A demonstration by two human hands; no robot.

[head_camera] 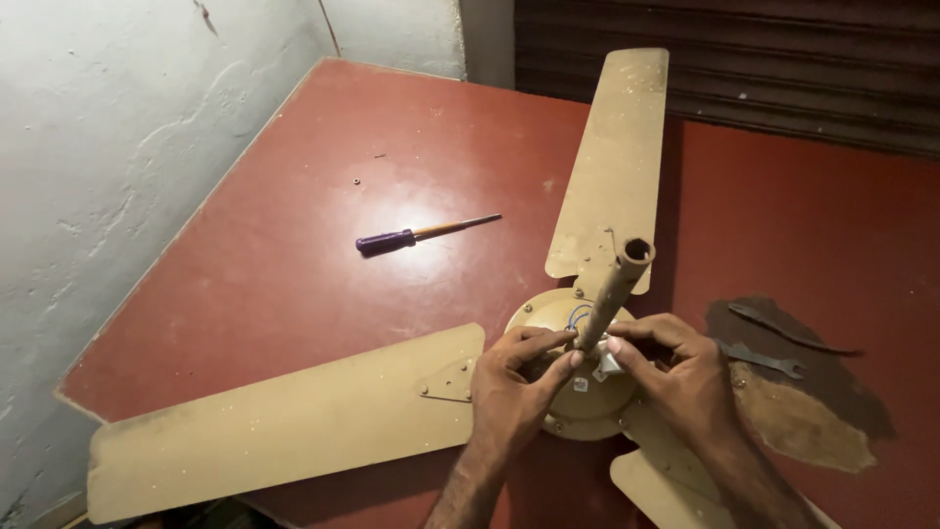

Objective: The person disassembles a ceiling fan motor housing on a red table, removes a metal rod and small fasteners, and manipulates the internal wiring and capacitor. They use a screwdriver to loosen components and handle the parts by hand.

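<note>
The rod point(615, 294) is pinched at its base by both hands, left point(514, 387) and right point(685, 377), over the fan hub point(578, 392) near the desk's point(294, 264) front edge; its long axis is tilted up and away.

I see a dusty tan ceiling fan point(587, 392) lying on the red table, motor hub near centre, blades spreading far, left and near. Its downrod point(615, 292) stands tilted up from the hub, open-ended.
</note>
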